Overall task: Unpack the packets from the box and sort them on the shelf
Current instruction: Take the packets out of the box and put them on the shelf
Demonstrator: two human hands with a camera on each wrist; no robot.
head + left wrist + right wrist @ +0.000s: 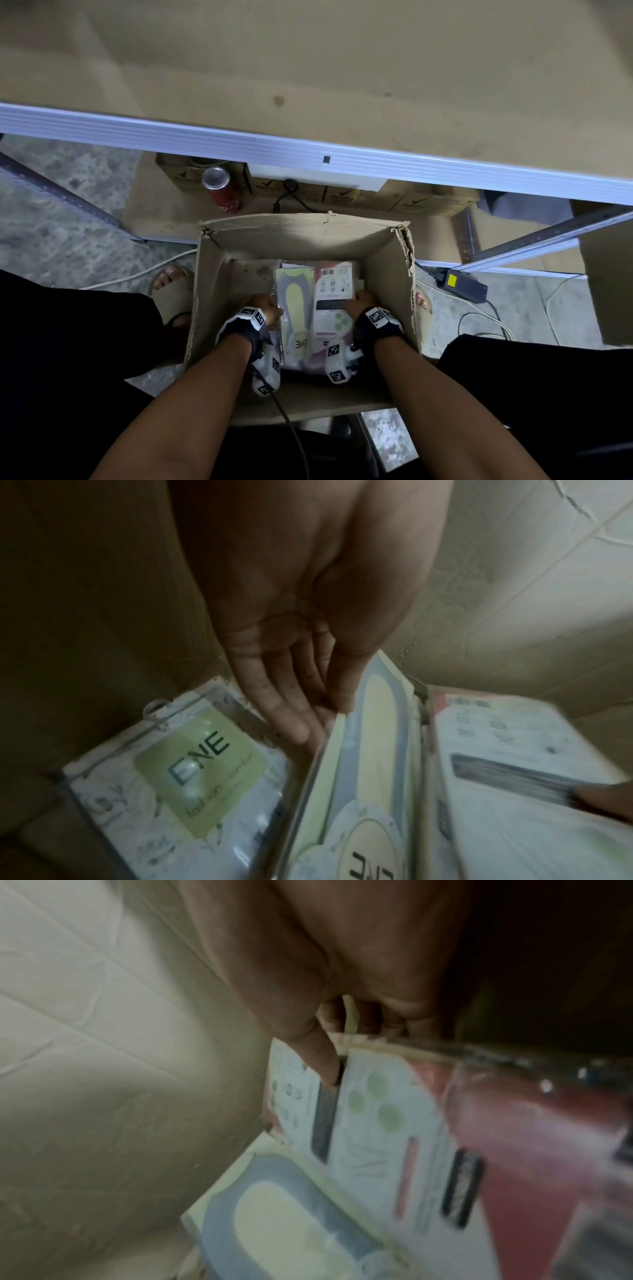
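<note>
An open cardboard box [301, 233] stands on the floor below the shelf [308, 68]. Inside, a green-and-grey packet [296, 301] [373, 750] [274, 1218] and a red-and-white packet [334, 294] [514, 750] [394, 1137] lie side by side, tilted up. My left hand [265, 310] [301, 696] pinches the green packet's left edge, fingers beneath it. My right hand [361, 301] [322, 1053] pinches the red packet's right edge, thumb on top. Another packet with a green "ONE" label [205, 764] lies flat on the box bottom.
A red drink can [221, 190] and a row of small cartons [342, 197] sit on the lower shelf behind the box. A black power adapter [466, 284] and cables lie on the floor at right. A sandalled foot [174, 291] is left of the box.
</note>
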